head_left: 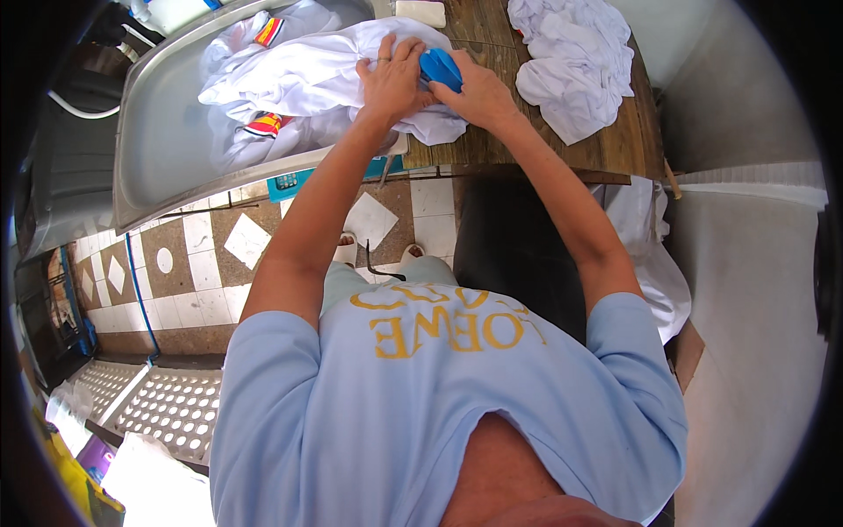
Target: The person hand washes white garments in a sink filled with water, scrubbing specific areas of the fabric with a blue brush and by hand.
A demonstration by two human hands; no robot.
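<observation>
A wet white garment [303, 66] with red, yellow and black striped trim stretches from the metal basin onto the edge of the wooden table. My left hand [392, 81] lies on it with fingers spread, pressing the cloth down. Just to the right, my right hand [481, 95] is closed round a blue scrub brush [441, 68], held against the garment's end. Its bristles are hidden. More of the white cloth [439, 127] hangs bunched below my hands at the table's front edge.
The metal basin [167, 110] holds greyish water. A cream soap bar [421, 12] lies at the far table edge. Crumpled white clothes [575, 70] sit on the wooden table [492, 44] at right. Below are a teal basket [290, 183] and a black surface [509, 237].
</observation>
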